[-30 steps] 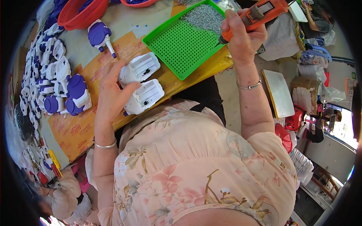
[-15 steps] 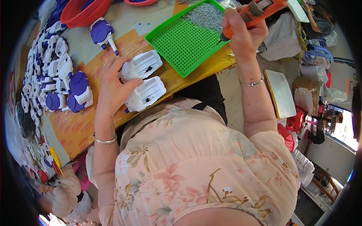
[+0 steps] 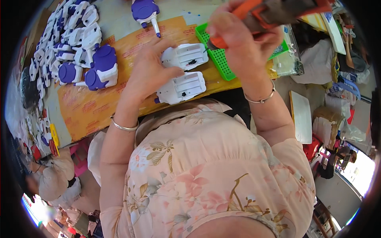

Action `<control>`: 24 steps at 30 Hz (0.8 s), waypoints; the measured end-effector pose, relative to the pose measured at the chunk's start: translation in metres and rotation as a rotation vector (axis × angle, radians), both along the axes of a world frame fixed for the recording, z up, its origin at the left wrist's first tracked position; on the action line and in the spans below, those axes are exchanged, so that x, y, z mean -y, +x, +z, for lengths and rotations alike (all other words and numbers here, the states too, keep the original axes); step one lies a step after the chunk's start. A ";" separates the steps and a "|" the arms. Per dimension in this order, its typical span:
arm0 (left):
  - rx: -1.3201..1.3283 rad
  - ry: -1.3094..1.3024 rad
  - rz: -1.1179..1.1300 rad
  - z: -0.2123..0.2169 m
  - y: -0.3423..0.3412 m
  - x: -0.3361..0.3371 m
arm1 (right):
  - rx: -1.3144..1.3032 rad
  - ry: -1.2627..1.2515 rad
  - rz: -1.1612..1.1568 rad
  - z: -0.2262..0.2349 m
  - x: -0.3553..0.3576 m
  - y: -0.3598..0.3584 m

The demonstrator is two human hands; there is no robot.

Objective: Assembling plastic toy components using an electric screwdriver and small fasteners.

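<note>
Two white plastic housings lie side by side near the table's front edge, open side up, with small black parts inside. My left hand grips the left end of the upper housing, its thumb reaching between the two. The lower housing lies just below that thumb. In my right hand is an orange and black power screwdriver, fingers wrapped round its body. Its tip is at the right end of the upper housing; whether they touch I cannot tell.
Partly behind my right hand stands a green perforated tray with small metal screws. A purple and white part lies beyond my left hand. At the left is a pile of white and purple parts. Another person sits at lower left.
My right hand has brought the screwdriver from over the green tray leftward to the upper housing. My left hand keeps its place at the housings, while the whole view has shifted.
</note>
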State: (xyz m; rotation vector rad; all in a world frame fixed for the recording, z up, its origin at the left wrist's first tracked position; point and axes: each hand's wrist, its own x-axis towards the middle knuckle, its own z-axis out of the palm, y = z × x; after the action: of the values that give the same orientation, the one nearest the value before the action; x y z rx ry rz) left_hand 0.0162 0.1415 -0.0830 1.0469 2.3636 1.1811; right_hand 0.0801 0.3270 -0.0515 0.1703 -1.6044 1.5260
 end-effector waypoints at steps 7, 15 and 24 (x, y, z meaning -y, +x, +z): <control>-0.005 -0.029 -0.024 0.006 0.000 -0.004 | 0.253 -0.117 0.075 0.011 0.012 -0.007; 0.036 -0.053 -0.029 0.008 0.001 -0.004 | -0.365 0.127 0.296 -0.021 0.003 -0.044; 0.035 -0.063 -0.024 0.006 0.001 -0.002 | 0.211 -0.191 0.184 -0.001 0.024 -0.020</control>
State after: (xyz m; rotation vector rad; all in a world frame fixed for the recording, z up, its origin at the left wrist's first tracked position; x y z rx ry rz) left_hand 0.0173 0.1439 -0.0769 1.0227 2.3389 1.1004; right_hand 0.0599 0.3034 -0.0524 0.0533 -1.6287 1.8826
